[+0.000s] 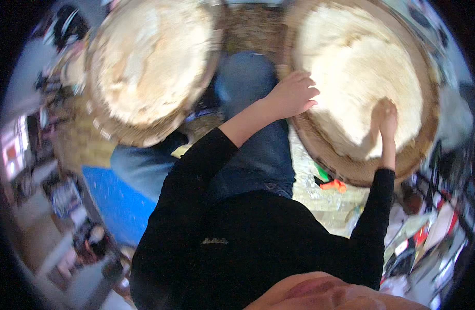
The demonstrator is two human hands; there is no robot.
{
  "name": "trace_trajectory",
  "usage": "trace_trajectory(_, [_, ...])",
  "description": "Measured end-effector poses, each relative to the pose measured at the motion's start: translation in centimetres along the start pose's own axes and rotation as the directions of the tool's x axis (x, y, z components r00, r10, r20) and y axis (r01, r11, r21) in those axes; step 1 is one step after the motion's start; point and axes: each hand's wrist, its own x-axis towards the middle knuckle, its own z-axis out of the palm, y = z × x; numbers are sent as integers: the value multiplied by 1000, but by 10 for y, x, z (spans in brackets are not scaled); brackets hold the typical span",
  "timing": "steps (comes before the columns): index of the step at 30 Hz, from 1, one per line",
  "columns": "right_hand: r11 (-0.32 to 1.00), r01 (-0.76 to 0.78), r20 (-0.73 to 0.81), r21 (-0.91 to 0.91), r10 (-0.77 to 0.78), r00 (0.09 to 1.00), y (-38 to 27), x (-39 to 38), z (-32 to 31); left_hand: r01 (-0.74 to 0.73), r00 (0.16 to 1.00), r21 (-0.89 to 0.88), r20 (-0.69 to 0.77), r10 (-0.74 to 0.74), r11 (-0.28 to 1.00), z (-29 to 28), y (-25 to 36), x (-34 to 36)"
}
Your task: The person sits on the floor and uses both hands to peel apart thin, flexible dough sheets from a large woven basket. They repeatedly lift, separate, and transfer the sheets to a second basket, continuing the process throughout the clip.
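Observation:
A large round woven basket (320, 147) stands at the right, filled with a pale, creamy-white mass (359, 77) with an uneven surface. At its left rim is my left hand (294, 95), fingers loosely spread toward the white mass, with nothing seen in them. My right hand (387, 116) reaches down to the lower right part of the mass and appears to touch it. Its fingers are blurred, and whether they pinch anything cannot be made out. A second round basket (139, 135) at the left holds a similar whitish mass (154, 62), touched by neither hand.
My jeans-clad knees (247, 77) are between and beside the baskets. Below the right basket lies a small orange thing (334, 185) on the light floor. A blue flat panel or mat (111, 199) is at the left. Blurred clutter (423, 232) fills the right side.

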Motion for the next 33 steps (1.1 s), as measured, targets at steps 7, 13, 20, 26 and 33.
trace_trajectory(7, [759, 188, -211, 623, -69, 975, -194, -6, -83, 533, 795, 179, -439, -418, 827, -125, -109, -178])
trace_trajectory(13, [565, 358, -222, 743, -297, 929, -376, -21, -110, 849, 528, 303, -518, -672, 433, -172, -204, -301])
trace_trajectory(20, [703, 394, -207, 592, -340, 917, -420, -12, -119, 849, 363, 514, -396, -844, 124, -207, -307, -344])
trace_trajectory(26, [756, 350, -186, 554, -298, 936, -430, -7, -121, 989, 88, -39, -621, -779, 142, -365, -359, -410])
trace_trajectory(33, [785, 352, -194, 510, -294, 936, -435, -2, -117, 891, 382, -85, -388, -839, 445, -313, -295, -411])
